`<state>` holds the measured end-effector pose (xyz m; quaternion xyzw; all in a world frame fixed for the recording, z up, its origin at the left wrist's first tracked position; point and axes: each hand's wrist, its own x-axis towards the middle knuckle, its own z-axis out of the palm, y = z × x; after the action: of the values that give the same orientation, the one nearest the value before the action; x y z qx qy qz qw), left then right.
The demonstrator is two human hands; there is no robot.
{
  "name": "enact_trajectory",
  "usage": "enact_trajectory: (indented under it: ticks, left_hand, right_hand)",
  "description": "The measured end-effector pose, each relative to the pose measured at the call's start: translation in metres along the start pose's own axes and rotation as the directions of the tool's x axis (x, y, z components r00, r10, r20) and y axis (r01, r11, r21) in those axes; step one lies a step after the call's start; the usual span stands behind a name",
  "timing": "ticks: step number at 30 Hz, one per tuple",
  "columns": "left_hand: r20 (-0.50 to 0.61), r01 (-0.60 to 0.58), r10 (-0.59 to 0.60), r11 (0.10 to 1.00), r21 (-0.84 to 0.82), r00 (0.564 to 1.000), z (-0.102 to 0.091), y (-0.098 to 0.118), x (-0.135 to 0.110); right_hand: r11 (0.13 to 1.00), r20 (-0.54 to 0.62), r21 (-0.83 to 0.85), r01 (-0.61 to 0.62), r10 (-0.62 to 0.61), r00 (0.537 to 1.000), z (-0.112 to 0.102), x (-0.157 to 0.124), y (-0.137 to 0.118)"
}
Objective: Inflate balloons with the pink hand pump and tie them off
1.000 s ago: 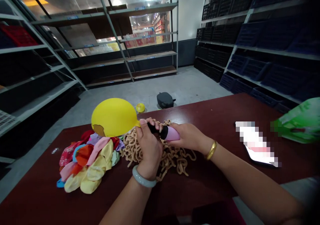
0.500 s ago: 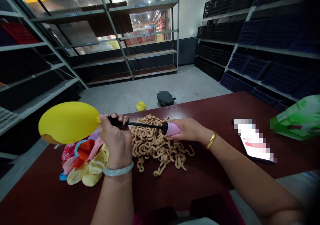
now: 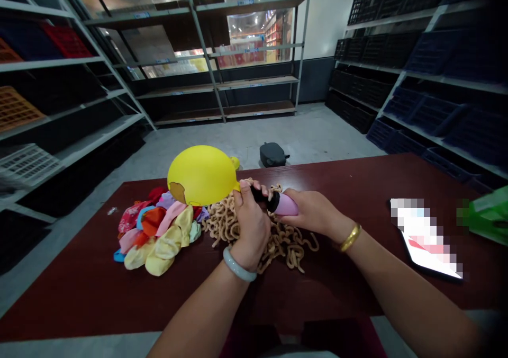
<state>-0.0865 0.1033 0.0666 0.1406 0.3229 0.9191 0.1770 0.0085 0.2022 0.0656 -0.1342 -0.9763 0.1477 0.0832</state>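
A yellow balloon (image 3: 202, 175), inflated and with a brown patch on its lower left, sits on the end of a hand pump (image 3: 286, 205). My left hand (image 3: 252, 223) is closed around the pump's black end, its thumb by the balloon's neck. Wrapped round the pink end is my right hand (image 3: 313, 212). The two ends of the pump are close together, no rod showing between them. Below and behind my hands lies a heap of tan, curly, rope-like pieces (image 3: 226, 221), partly hidden. Flat balloons (image 3: 166, 244) in several colours are piled to the left.
A phone (image 3: 426, 241) with a lit screen lies on the dark red table (image 3: 357, 289) at right, near a green bag (image 3: 490, 215). On the floor beyond stands a dark grey bag-like object (image 3: 273, 154). Shelves (image 3: 257, 82) with crates (image 3: 353, 112) line the room.
My left hand has moved right toward my right hand, carrying the yellow balloon. The pump's black rod has slid in. The view has shifted left.
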Motion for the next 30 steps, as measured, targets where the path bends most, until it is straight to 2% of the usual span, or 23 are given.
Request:
enact_trajectory:
  ticks: [5,11,14,16,18,24,27,30]
  left_hand:
    - [0.019,-0.049,0.049,0.999,-0.003,0.999,-0.001,0.020,0.011]
    - [-0.056,-0.212,0.211,0.977,-0.012,0.976,-0.027,0.071,0.054]
    - [-0.071,-0.253,0.252,0.967,0.004,0.965,-0.034,0.080,0.063]
    - [-0.066,-0.264,0.263,0.965,0.001,0.962,-0.033,0.073,0.060]
    - [-0.063,-0.249,0.247,0.968,-0.019,0.967,-0.028,0.057,0.052]
    - [-0.040,-0.048,0.047,0.998,-0.027,0.998,-0.008,0.005,0.014]
    - [-0.011,-0.005,0.005,1.000,-0.025,1.000,-0.003,-0.002,0.002]
    - [0.013,-0.005,0.005,1.000,-0.024,1.000,0.000,0.002,-0.002]
  right_hand:
    - [0.995,0.013,0.096,0.024,-0.025,1.000,0.004,0.002,0.002]
    - [0.993,0.066,0.104,0.052,-0.059,0.996,-0.005,0.004,0.017]
    - [0.991,0.078,0.126,0.048,-0.058,0.995,-0.010,0.004,0.024]
    - [0.992,0.077,0.123,0.039,-0.049,0.996,-0.011,0.002,0.027]
    - [0.993,0.070,0.109,0.036,-0.043,0.997,-0.012,0.001,0.027]
    - [0.994,0.048,0.096,0.048,-0.053,0.997,-0.006,0.000,0.015]
    - [0.993,0.043,0.112,0.048,-0.053,0.998,-0.001,0.001,0.008]
    - [0.989,0.028,0.142,0.044,-0.049,0.998,0.001,0.001,0.004]
